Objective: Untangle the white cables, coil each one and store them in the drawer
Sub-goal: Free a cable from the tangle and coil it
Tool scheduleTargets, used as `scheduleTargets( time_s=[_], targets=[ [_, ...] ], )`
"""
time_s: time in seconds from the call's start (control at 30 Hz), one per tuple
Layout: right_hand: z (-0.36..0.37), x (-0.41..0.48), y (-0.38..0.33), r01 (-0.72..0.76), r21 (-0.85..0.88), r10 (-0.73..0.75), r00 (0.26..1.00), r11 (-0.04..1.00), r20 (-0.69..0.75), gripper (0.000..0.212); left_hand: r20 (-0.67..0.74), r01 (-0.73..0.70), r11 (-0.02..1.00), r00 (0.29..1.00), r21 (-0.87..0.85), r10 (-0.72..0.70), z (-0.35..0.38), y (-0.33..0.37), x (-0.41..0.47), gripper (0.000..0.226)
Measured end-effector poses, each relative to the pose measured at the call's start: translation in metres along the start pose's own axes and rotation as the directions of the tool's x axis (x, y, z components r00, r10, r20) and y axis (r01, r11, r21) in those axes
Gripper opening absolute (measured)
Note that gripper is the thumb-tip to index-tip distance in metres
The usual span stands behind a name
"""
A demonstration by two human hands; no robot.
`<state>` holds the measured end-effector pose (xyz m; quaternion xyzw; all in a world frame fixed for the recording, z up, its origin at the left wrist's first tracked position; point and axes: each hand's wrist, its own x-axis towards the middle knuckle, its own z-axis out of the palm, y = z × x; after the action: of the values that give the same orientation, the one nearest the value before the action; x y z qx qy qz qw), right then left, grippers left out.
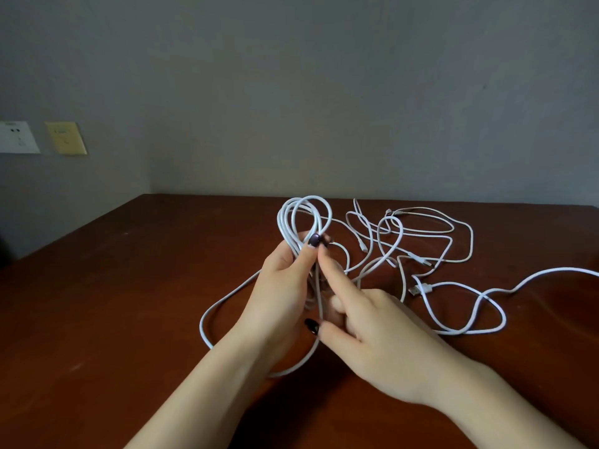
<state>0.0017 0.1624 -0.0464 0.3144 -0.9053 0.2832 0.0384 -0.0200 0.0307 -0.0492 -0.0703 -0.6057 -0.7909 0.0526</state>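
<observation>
My left hand [285, 286] grips a bundle of white cable loops [304, 215] that stand upright above its fingers. More of this cable trails down in a wide loop [207, 315] to the left on the brown table [113, 303]. My right hand [366, 322] touches the bundle just below the loops, its index finger stretched up along the strands and its thumb against them. A tangle of thinner white cables [418, 234] lies behind to the right, and a thicker cable with a USB plug [418, 290] snakes off to the right edge. No drawer is in view.
The table's back edge meets a grey wall. Two wall plates, one white [17, 137] and one yellow [66, 138], sit on the left wall. The table's left edge runs diagonally from back to near left.
</observation>
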Motion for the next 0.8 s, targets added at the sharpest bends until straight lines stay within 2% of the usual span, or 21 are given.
scheduleTargets(
  time_s=[0.07,0.13,0.2,0.27,0.33,0.4,0.47,0.57,0.63,0.73,0.8],
  targets=[
    [0.002,0.002,0.003,0.086,-0.089,-0.094,0.991,0.992,-0.090,0.065,0.009,0.038,0.993,0.999,-0.108,-0.038,0.000,0.003,0.001,0.017],
    [0.001,0.006,0.008,0.124,-0.139,-0.161,0.941,0.982,-0.298,0.050,0.020,0.040,0.986,0.999,-0.163,-0.038,0.000,0.004,0.003,0.020],
    [-0.002,0.008,0.013,0.118,-0.022,-0.111,0.843,0.993,-0.526,0.037,0.066,0.031,0.987,0.998,-0.159,-0.020,0.000,0.006,0.002,0.022],
    [-0.008,0.010,0.015,0.092,0.164,0.038,0.758,0.982,-0.652,0.022,0.174,0.046,0.991,0.984,-0.122,-0.024,0.001,0.007,-0.002,0.021],
    [-0.016,0.012,0.014,0.047,0.371,0.206,0.764,0.927,-0.611,0.017,0.312,0.088,0.995,0.948,-0.057,-0.066,0.004,0.008,-0.006,0.020],
    [-0.021,0.013,0.014,0.006,0.595,0.324,0.834,0.804,-0.447,0.036,0.425,0.124,0.992,0.899,-0.018,-0.104,0.006,0.006,-0.009,0.020],
    [-0.021,0.014,0.013,0.003,0.764,0.353,0.886,0.646,-0.302,0.043,0.486,0.140,0.990,0.865,0.002,-0.123,0.009,0.006,-0.011,0.020],
    [-0.023,0.014,0.015,0.034,0.851,0.356,0.899,0.524,-0.256,0.044,0.531,0.184,0.983,0.833,0.001,-0.156,0.007,0.007,-0.013,0.022],
    [-0.025,0.014,0.018,0.046,0.833,0.368,0.883,0.551,-0.292,0.036,0.569,0.219,0.976,0.801,0.007,-0.184,0.006,0.009,-0.013,0.023],
    [-0.027,0.013,0.016,0.071,0.704,0.342,0.837,0.707,-0.428,0.004,0.602,0.245,0.967,0.763,0.066,-0.234,0.004,0.007,-0.012,0.024],
    [-0.026,0.012,0.017,0.105,0.575,0.268,0.807,0.811,-0.525,0.007,0.620,0.218,0.971,0.750,0.099,-0.231,0.005,0.005,-0.011,0.029]
  ],
)
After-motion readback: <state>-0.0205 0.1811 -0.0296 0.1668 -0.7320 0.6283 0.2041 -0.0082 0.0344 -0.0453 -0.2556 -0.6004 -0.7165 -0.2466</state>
